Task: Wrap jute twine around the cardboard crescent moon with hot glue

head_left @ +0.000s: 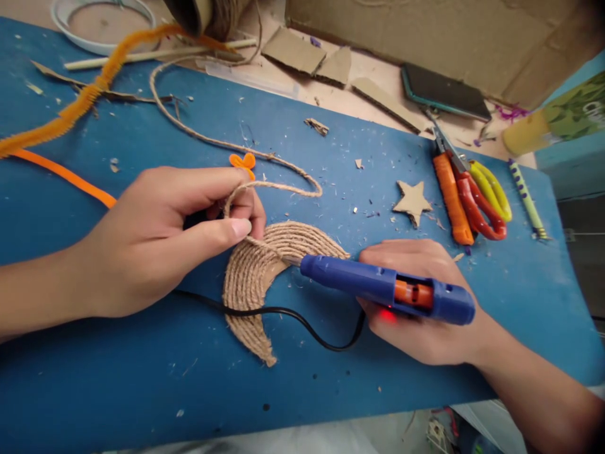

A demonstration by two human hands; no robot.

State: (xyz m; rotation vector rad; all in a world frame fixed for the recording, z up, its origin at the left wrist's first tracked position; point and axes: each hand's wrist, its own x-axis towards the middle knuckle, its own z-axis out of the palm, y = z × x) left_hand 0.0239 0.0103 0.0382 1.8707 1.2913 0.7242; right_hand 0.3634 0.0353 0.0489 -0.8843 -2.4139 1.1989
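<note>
A crescent moon shape (250,284) wrapped in jute twine lies on the blue board (142,378). My left hand (155,239) pinches the loose jute twine (265,186) against the crescent's inner edge, fingers closed on it. My right hand (416,302) grips a blue hot glue gun (387,287) with an orange trigger; its nozzle touches the crescent where the twine meets it. The gun's black cord (283,315) runs across the crescent. The twine trails back toward a spool (212,16) at the top.
A cardboard star (413,202), orange and yellow-red scissors (472,195) and a pen (527,198) lie at the right. An orange pipe cleaner (85,98), orange ribbon (61,173), small orange flower (242,162), glue sticks, cardboard scraps, a phone (444,91) and a bowl (101,25) sit behind.
</note>
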